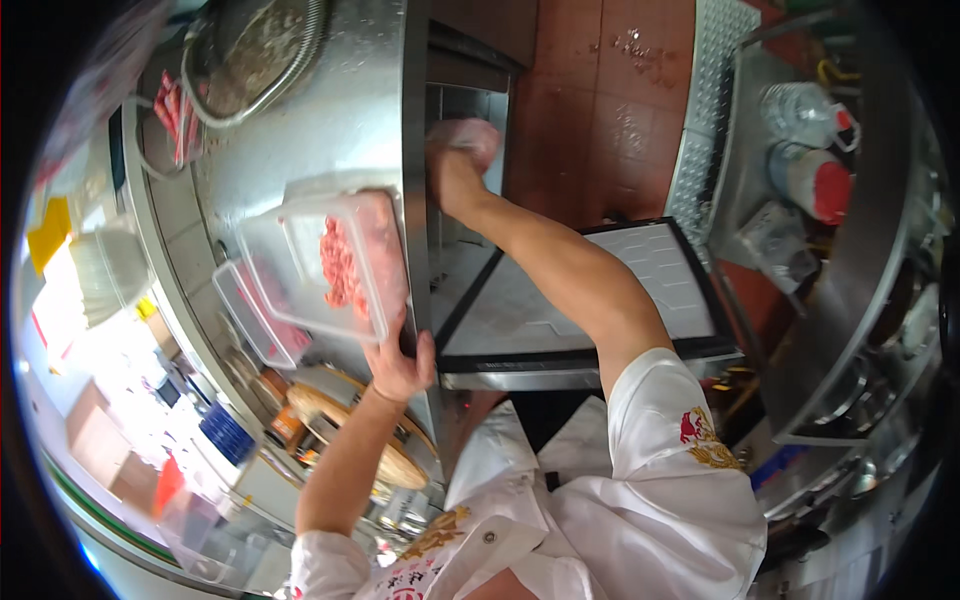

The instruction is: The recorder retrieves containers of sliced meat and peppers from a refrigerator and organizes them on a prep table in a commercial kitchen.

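On the steel counter stands a clear plastic container (281, 300) with pink minced meat (339, 262) piled at one side. My left hand (397, 367) grips its near corner, the fingers partly hidden by the wall and the thumb apart at the counter's edge. Below the counter, my right hand (454, 176) reaches into an open refrigerated cabinet (491, 176). It holds a pinkish package (476, 139), which is blurred; its contents are unclear and the fingers are mostly hidden. The cabinet's door (652, 277) hangs open under my right arm, white inside with a black gasket.
A second clear container (259, 322) with reddish contents stands behind the first. A coiled metal hose (319, 45) lies at the counter's far end. Across the tiled floor (570, 135), a steel shelf holds a large plastic bottle (799, 112) and a red-lidded jar (814, 184).
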`<state>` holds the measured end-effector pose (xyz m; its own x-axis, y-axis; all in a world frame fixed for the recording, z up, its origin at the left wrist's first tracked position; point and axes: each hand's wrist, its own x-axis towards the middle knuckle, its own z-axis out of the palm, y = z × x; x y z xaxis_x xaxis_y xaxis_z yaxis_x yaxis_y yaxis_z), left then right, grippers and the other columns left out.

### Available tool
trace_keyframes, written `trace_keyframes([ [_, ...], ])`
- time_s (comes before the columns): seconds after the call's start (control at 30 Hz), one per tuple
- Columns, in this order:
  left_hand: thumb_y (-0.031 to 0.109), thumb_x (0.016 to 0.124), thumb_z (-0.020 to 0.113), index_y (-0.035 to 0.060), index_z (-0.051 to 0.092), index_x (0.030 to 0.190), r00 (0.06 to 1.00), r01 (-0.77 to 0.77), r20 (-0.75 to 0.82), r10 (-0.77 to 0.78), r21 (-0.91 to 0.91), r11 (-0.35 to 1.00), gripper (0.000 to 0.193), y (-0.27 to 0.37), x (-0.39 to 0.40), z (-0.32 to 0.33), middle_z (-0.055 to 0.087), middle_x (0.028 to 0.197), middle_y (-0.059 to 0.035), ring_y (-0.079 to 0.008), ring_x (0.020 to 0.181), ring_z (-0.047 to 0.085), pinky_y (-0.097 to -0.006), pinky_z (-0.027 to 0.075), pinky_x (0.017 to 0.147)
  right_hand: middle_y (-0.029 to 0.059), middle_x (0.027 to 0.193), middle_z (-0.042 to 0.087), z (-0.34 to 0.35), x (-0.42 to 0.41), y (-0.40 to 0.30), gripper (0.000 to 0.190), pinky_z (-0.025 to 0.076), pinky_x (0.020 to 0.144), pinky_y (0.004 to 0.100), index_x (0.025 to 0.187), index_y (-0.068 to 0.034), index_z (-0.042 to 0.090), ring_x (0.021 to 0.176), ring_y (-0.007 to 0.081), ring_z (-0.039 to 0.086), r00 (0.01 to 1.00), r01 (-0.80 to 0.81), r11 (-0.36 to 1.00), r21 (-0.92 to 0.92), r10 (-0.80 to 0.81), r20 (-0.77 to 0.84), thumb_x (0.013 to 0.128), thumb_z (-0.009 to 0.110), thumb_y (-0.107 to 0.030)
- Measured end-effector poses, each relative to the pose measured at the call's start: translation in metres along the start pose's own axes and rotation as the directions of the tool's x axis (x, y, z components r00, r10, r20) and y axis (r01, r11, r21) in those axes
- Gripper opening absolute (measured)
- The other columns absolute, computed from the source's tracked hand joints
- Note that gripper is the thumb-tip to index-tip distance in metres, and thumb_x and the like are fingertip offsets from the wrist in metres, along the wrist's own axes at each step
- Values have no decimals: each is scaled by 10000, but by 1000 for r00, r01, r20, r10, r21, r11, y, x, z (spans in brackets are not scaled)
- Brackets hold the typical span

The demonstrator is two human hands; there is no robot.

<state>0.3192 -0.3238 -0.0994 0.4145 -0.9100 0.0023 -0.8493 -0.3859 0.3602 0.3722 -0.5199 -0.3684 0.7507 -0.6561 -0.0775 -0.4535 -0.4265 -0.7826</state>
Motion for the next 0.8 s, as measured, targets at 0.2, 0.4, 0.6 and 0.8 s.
trace_keyframes([
  [0.2, 147, 730, 735, 28, 606, 1239, 993, 108, -47, -106, 40, 993, 538, 6, -6, -25, 524, 1251, -263, -483, 1138, 496, -539, 405, 1004, 205, 952, 725, -185, -85, -64, 318, 541, 806, 456, 1094, -40, 690, 880, 372, 707, 985, -160, 975, 156, 148, 88, 791, 700, -135],
  [0.4, 167, 765, 741, 30, 618, 1172, 982, 68, -173, -73, -32, 997, 447, 11, 1, -37, 543, 1239, -216, -423, 1150, 518, -495, 433, 996, 206, 863, 725, -324, -144, -111, 300, 549, 702, 416, 1063, -6, 692, 796, 352, 717, 921, -282, 954, -98, 298, 249, 799, 696, -148],
  [0.6, 201, 783, 732, 35, 659, 1003, 912, 6, -363, -192, -455, 891, 286, 116, -18, -72, 624, 1040, -167, -363, 992, 611, -454, 494, 851, 122, 748, 684, -397, -206, -251, 279, 509, 560, 311, 1012, 18, 678, 612, 173, 661, 807, -255, 966, 49, 185, 561, 834, 696, -197],
  [0.8, 168, 726, 772, 51, 609, 1136, 884, 203, -147, -443, -733, 649, 456, 172, -74, -148, 625, 1135, -200, -379, 1014, 653, -450, 543, 806, 218, 814, 687, -374, -255, -347, 271, 526, 685, 394, 1003, 28, 668, 732, 324, 688, 835, 25, 999, 42, -44, 549, 828, 690, -178],
])
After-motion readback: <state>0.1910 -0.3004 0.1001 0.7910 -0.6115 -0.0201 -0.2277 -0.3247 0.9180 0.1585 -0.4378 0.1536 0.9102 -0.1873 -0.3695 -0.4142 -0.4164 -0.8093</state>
